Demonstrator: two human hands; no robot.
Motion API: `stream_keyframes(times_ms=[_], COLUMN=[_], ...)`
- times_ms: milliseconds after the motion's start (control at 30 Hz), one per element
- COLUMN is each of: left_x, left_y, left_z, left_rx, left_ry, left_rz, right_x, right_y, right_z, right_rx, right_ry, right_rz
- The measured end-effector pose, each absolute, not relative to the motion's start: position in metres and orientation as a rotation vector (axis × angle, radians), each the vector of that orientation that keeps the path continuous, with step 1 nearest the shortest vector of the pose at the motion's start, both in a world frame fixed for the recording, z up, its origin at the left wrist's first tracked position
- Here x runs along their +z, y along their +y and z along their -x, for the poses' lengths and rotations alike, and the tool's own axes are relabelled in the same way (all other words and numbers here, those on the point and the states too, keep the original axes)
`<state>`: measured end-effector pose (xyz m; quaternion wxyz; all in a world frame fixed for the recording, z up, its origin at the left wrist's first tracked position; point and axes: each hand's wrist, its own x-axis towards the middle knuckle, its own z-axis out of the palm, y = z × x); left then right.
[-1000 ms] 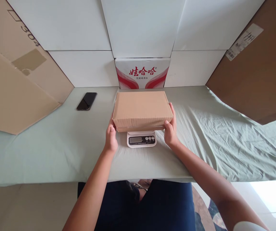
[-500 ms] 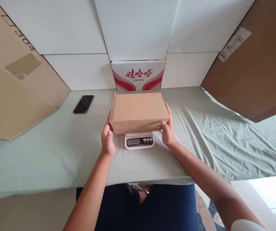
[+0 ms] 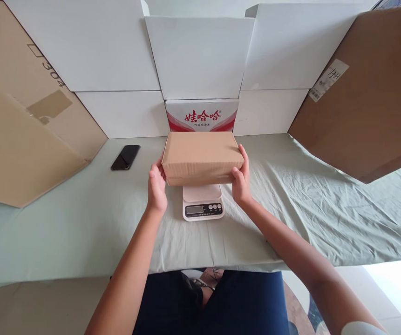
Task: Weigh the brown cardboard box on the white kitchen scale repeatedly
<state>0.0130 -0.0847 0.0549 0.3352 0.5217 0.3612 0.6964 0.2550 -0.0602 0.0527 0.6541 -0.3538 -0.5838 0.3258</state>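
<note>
Keep brown carton (image 3: pixel 202 156) level, grip equal both sides, centre it over scale (image 3: pixel 202 201) platform, display not covered.

Left hand (image 3: pixel 157 185) holds carton's left end, right hand (image 3: pixel 240 181) holds right end; both closed on it.

Carton above scale, far half of scale hidden; contact cannot tell. Plain cardboard, rectangular, closed, no label seen.

Phone (image 3: pixel 125 157) left of scale, well apart.

Bright, even daylight, soft shadows, sharp focus, wide-angle bending at the edges.

A black phone (image 3: pixel 125 157) lies flat on the pale green cloth-covered worktop (image 3: pixel 308 204), left of the hands; beyond them stands a red-and-white printed carton (image 3: pixel 202 115), brown cardboard sheets (image 3: pixel 364 102) flanking.
</note>
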Motion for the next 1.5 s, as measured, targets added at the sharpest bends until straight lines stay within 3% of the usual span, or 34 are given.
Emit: stream_keyframes(times_ms=[167, 300, 500, 1500], left_x=[0.071, 0.045, 0.011, 0.012], left_y=[-0.014, 0.013, 0.012, 0.014], left_z=[-0.012, -0.011, -0.011, -0.006], left_rx=[1.786, 1.720, 1.689, 1.607], left_ry=[0.816, 0.848, 0.912, 1.009], left_rz=[-1.415, -1.337, -1.259, -1.272], right_x=[0.066, 0.051, 0.022, 0.011], right_y=[-0.001, 0.030, 0.040, 0.047], right_z=[-0.242, -0.236, -0.238, -0.240], right_rx=[0.593, 0.608, 0.642, 0.725], right_ry=[-1.311, -1.269, -1.268, -1.327], right_rz=[0.732, 0.780, 0.864, 0.877])
